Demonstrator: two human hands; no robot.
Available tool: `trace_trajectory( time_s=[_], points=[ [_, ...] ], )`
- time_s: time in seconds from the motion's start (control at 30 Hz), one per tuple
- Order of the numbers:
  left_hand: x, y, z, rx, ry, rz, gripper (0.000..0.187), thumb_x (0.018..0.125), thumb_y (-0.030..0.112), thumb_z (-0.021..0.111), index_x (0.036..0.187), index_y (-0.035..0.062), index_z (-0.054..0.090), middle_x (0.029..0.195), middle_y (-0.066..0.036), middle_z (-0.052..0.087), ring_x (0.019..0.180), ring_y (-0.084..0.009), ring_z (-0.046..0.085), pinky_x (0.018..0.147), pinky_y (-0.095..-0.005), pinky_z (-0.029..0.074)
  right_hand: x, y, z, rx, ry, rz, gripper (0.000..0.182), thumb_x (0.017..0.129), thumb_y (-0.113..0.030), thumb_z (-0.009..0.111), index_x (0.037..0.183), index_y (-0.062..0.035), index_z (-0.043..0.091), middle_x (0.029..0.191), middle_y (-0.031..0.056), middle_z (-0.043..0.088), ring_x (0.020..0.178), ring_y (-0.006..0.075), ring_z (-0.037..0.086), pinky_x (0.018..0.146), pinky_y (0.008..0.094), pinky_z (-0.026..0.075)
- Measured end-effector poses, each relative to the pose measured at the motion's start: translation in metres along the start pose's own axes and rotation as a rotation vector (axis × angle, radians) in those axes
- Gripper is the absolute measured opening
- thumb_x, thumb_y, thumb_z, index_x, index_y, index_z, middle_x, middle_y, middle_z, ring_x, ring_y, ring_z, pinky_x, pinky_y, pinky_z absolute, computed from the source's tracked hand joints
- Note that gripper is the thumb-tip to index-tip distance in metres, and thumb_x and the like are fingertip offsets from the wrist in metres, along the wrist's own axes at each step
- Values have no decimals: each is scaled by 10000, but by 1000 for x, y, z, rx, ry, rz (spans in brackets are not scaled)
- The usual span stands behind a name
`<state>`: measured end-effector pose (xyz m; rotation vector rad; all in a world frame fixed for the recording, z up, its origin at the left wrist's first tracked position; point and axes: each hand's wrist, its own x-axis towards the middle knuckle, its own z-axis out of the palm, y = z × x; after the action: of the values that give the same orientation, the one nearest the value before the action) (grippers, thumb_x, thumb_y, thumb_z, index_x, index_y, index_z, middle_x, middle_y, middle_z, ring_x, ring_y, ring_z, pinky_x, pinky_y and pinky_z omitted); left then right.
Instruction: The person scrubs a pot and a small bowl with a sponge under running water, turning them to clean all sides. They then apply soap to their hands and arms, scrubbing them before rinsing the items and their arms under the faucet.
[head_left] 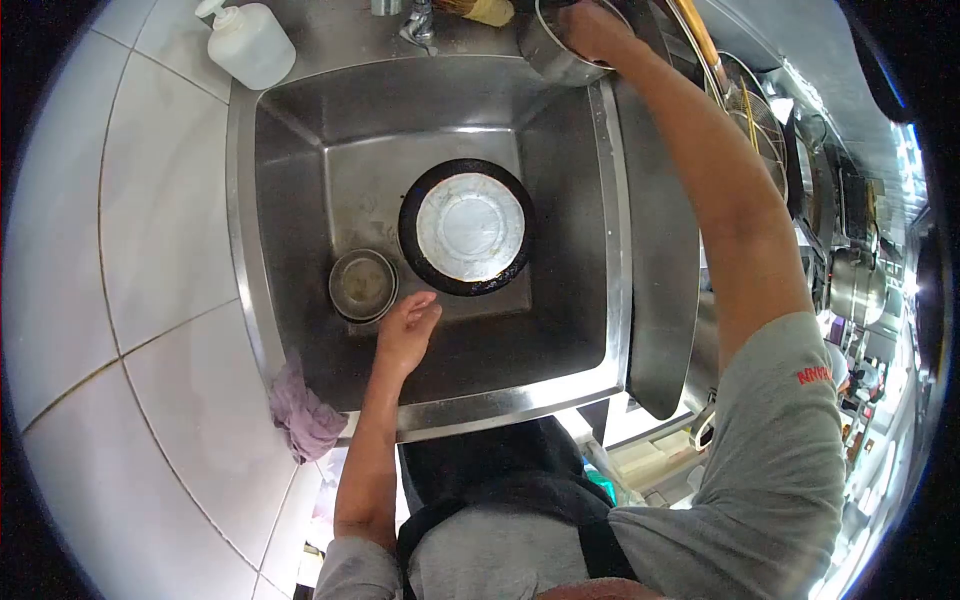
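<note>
In the sink point(560, 240) lies a round dark-rimmed pan point(412, 238) with a pale metal disc point(470, 228) showing in its middle. Left of it sit small round metal bowls point(362, 286), one stacked on another. My left hand point(405, 330) hovers over the near part of the sink beside these bowls, its fingers loosely bent and nothing in them. At the back right corner my right hand point(595, 35) reaches into a tall metal pot point(545, 55), whose wall hides the fingertips.
A white pump bottle point(252, 45) stands at the back left, near the tap point(419, 25) and a brush point(490, 10). A purple cloth point(303, 412) hangs at the front left corner. Strainers point(755, 115) line the right side, beside a white tiled wall point(170, 220) opposite.
</note>
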<state>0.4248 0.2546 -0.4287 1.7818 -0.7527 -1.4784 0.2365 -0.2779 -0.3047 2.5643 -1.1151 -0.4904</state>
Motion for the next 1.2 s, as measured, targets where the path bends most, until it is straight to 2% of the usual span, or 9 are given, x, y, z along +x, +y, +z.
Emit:
trace_trajectory(
  time_s=[0.13, 0.17, 0.37, 0.6, 0.67, 0.83, 0.93, 1.07, 1.2],
  points=[
    [7, -10, -3, 5, 25, 32, 352, 979, 207, 714, 1268, 11, 674, 1244, -148, 717, 1071, -210, 693, 938, -326, 537, -29, 0, -66, -19, -11, -77, 301, 929, -182, 587, 1130, 1, 717, 977, 211, 756, 929, 382, 737, 758, 487, 580],
    [8, -9, -3, -1, 20, 37, 352, 979, 207, 714, 1268, 11, 674, 1244, -148, 717, 1071, -210, 693, 938, -326, 537, -39, -5, -85, 457, -13, 290, 325, 904, -197, 602, 1146, -5, 705, 954, 211, 753, 898, 378, 740, 740, 494, 577],
    [13, -12, -4, 23, 24, 26, 373, 991, 242, 709, 1288, 20, 666, 1280, -134, 710, 1136, -215, 680, 973, -339, 523, -46, -1, -97, 684, 11, 310, 428, 860, -219, 623, 1237, -20, 657, 921, 258, 735, 884, 390, 738, 754, 478, 584],
    [14, -12, -5, -4, 41, -13, 388, 972, 244, 719, 1291, 29, 673, 1276, -151, 701, 1118, -235, 674, 947, -355, 531, -18, 13, -43, 380, 230, 300, 498, 878, -238, 636, 1318, -6, 630, 1082, 289, 725, 1028, 416, 718, 882, 472, 580],
    [15, -13, -6, -18, 38, -16, 387, 974, 246, 716, 1292, 29, 673, 1278, -151, 700, 1113, -236, 677, 944, -354, 533, -12, 16, -33, 189, -24, 222, 491, 898, -274, 631, 1299, 9, 653, 1158, 284, 712, 1115, 427, 687, 962, 494, 549],
    [16, -10, -3, 31, 20, 7, 371, 983, 234, 713, 1279, 15, 671, 1271, -138, 704, 1108, -216, 684, 937, -340, 536, 17, 8, 39, 390, 144, 223, 411, 896, -298, 650, 1160, 12, 709, 1118, 266, 725, 1102, 416, 690, 938, 510, 553],
    [18, -10, -5, -3, 19, 32, 348, 998, 231, 700, 1274, 21, 674, 1267, -119, 708, 1133, -198, 675, 956, -335, 528, -5, -11, -5, 359, 217, 242, 362, 905, -293, 645, 1087, 10, 724, 1067, 258, 731, 1039, 403, 710, 884, 504, 571],
    [34, 52, -29, -153, 212, 217, 352, 1024, 219, 676, 1294, -7, 661, 1257, -92, 709, 1160, -176, 657, 1039, -325, 485, -13, 9, -63, 309, 116, 264, 284, 909, -230, 612, 1042, -7, 730, 976, 262, 732, 926, 412, 730, 800, 497, 590],
    [46, 140, -51, -167, 351, 323, 314, 1022, 209, 684, 1252, -4, 681, 1215, -105, 720, 1137, -170, 664, 1004, -310, 499, -49, -11, -111, 676, 350, 439, 269, 891, -170, 581, 1054, -16, 731, 922, 266, 723, 890, 423, 728, 789, 490, 592]
  ],
)
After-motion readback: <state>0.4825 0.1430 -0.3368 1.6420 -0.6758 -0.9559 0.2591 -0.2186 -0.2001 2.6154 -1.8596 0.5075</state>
